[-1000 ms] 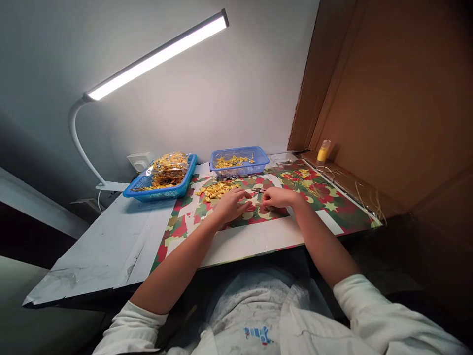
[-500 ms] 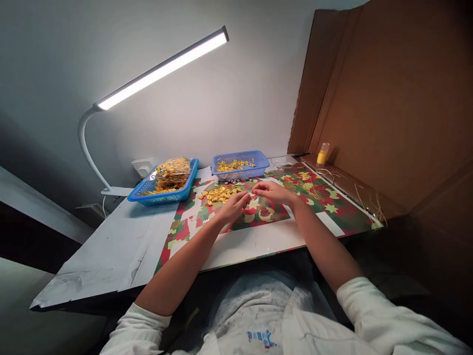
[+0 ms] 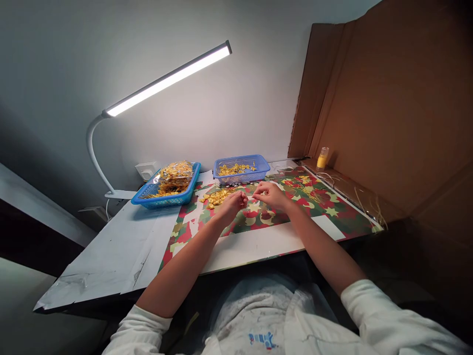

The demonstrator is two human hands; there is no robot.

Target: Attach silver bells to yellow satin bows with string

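Observation:
Over the camouflage-patterned sheet (image 3: 258, 222), my left hand (image 3: 234, 204) is closed in a pinch, its fingertips pointing right. Facing it a short way off, my right hand (image 3: 271, 195) is pinched too, thumb against forefinger. Whatever each holds is too small to make out. A loose pile of small gold-yellow pieces (image 3: 215, 198) lies just beyond my left hand. Behind the hands stands a blue-violet plastic basket (image 3: 242, 176) with more gold pieces in it. To the right of my right hand, thin yellow strands and pieces (image 3: 306, 190) are spread on the sheet.
A bright blue basket (image 3: 166, 200) at the left holds a clear bag of gold pieces. Behind it rises a lit desk lamp (image 3: 170, 81). A cardboard wall (image 3: 388, 108) borders the right side, with a small yellow-filled bottle (image 3: 322, 158) beside it.
My hands have drawn slightly apart; the left fingers are curled in more. The whole view has shifted down a little.

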